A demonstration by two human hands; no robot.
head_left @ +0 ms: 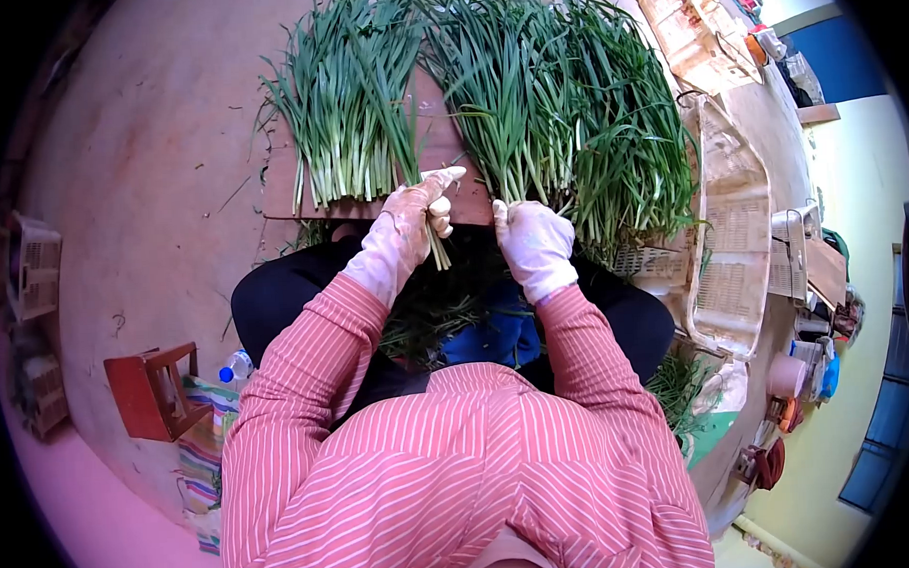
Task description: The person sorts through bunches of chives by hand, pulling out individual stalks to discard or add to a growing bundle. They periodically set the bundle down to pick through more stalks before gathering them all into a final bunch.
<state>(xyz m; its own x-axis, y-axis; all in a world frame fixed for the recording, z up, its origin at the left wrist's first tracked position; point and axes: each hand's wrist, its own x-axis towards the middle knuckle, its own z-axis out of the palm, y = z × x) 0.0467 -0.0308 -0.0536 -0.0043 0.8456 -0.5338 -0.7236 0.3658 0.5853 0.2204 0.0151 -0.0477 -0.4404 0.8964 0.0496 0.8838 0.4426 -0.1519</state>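
My left hand (409,223), in a white glove, is closed round a few garlic chives (439,252). Their pale stem ends stick out below my fingers, and the leaves rise towards the left pile. One gloved digit points off to the right. My right hand (535,243), also gloved, has its fingers pinched at the stem ends of chives along the lower edge of the middle pile (514,122). On the board (439,119) at the left lies a neater row of chives (348,107) with whitish stems lined up. A denser, darker heap (634,127) lies at the right.
Loose leaves (426,320) lie between my legs. Plastic crates (728,224) stand at the right, with another crate (691,30) farther back. To the left are a small red stool (153,393), a bottle (237,367) and a striped sack (208,448).
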